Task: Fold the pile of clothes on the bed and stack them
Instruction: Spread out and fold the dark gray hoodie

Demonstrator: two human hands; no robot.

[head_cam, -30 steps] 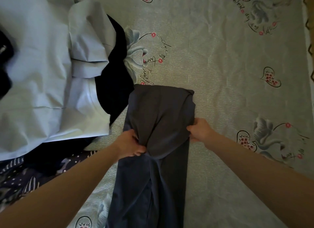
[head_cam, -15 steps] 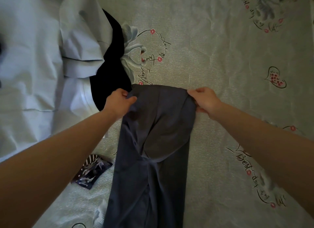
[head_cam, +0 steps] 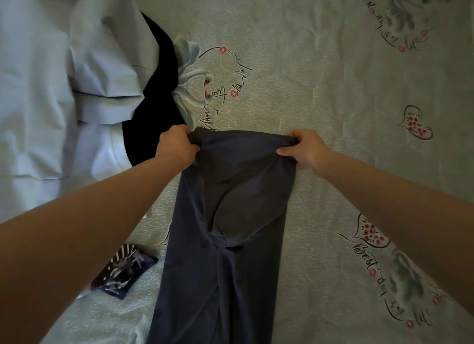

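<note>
We worked on a bed (head_cam: 333, 99) covered by a printed sheet. A pale blue garment (head_cam: 38, 87) lay at far left, overlapping a black garment (head_cam: 156, 107). Grey trousers (head_cam: 230, 228) lay lengthwise at centre. Our left hand (head_cam: 177, 146) and right hand (head_cam: 305, 148) had fingers clamped on the trousers' far corners. A patterned cloth (head_cam: 125, 271) lay near the left forearm.

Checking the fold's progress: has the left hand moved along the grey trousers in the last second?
Yes. The left hand has gone from the trousers' middle up to the top edge of the grey trousers, which it grips near the black garment.
</note>
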